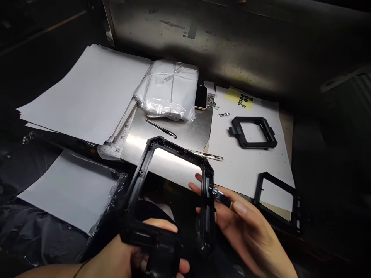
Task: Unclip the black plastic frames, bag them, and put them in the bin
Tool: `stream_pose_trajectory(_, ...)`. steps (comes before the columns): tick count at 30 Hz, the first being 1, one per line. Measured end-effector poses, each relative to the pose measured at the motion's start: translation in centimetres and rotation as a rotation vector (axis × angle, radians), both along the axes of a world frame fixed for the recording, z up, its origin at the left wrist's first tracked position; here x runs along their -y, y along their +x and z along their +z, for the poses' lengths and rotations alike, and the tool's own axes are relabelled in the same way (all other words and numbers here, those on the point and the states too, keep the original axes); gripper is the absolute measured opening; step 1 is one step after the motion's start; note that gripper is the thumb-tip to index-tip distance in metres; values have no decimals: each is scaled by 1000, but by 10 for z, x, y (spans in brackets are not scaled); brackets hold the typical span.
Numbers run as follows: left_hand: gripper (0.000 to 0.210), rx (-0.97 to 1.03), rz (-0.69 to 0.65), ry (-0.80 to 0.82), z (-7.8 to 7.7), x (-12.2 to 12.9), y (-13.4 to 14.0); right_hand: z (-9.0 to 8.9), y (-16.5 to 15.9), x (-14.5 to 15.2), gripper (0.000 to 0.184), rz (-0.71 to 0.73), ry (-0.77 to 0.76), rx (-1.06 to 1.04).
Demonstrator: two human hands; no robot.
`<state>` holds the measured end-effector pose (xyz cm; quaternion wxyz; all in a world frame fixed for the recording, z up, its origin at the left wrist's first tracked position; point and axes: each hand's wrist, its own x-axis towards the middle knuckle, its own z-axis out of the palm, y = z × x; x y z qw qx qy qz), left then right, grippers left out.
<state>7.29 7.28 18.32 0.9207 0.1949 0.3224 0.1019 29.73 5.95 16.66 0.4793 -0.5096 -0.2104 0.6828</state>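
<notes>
My left hand (156,231) is wrapped around the lower side of a black plastic frame (174,148), holding it tilted above the table's front edge. The frame is a rectangle with cut corners and an open middle; small holes and ribs line its sides. My right hand (246,224) pinches what looks like a nail clipper (222,197) between thumb and fingers. The clipper's shiny tip meets the outer edge of the frame's right side. Some right fingers lie behind that side. Part of my left hand is hidden by the frame.
A second black frame (253,133) lies on white paper (232,170), and another frame (278,197) rests at the right front edge. Paper sheets (87,92), a wrapped bundle (171,88), a phone (201,97), a pen (160,128) and a cutter knife (207,155) are around.
</notes>
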Motion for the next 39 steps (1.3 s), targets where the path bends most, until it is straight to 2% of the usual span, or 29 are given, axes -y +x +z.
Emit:
stream_pose_trajectory(4,47,36,-40,179,-22,5,8,-5,-3,-3,17,45,64,161)
stream_pose_trajectory(7,59,135,-22,216,-26,0,7,-9,5,-7,20,132,114,221)
stream_pose_trajectory(10,69,242,-1,132,-24,-5,-1,-9,14,-11,20,258,119,243)
stream_pose_trajectory(12,58,259,10,115,-22,-7,-6,-8,17,-13,19,300,116,251)
stream_pose_trajectory(16,46,177,-40,158,-14,-6,-7,-5,19,-14,23,341,97,312)
stream_pose_trajectory(22,37,32,-110,94,-1,-4,-3,-1,16,-16,25,334,114,350)
stream_pose_trajectory(25,46,158,-17,38,-4,-3,-6,0,19,-21,22,401,139,325)
stream_pose_trajectory(28,57,274,54,-24,-10,-5,-9,4,22,-26,23,541,181,311)
stream_pose_trajectory(35,52,329,-5,-78,-17,-15,-2,16,15,-40,12,733,377,472)
stream_pose_trajectory(39,50,271,-23,-15,-15,-14,-1,15,14,-45,16,792,442,547)
